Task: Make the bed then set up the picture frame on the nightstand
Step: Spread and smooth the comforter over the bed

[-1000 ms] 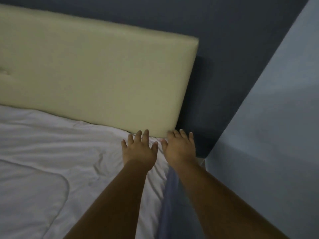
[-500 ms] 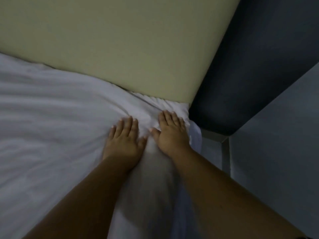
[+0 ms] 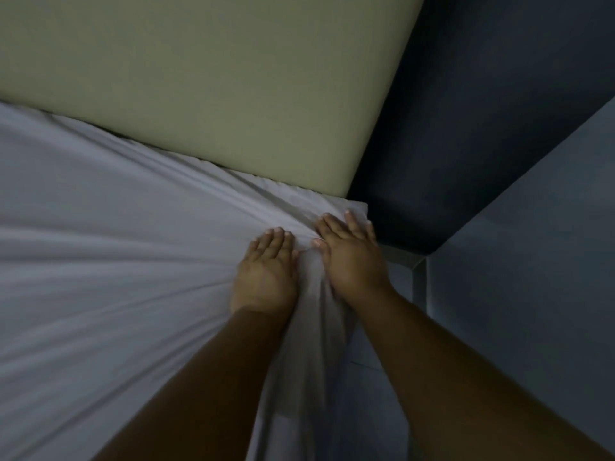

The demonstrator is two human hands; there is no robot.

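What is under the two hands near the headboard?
A white sheet, bunched into folds where the left hand and right hand press flat on it. Whatever lies beneath the sheet is covered and cannot be seen.

left hand (image 3: 266, 272) and right hand (image 3: 351, 257) flat on wrinkled white sheet (image 3: 116, 277) beside cream headboard (image 3: 216, 78)

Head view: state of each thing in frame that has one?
white sheet: spread over the bed, creases fanning out from the corner, bunched between the hands
left hand: flat, fingers straight, presses on the sheet
right hand: flat, fingers straight, presses on the sheet's corner
headboard: upright, sheet edge along its base
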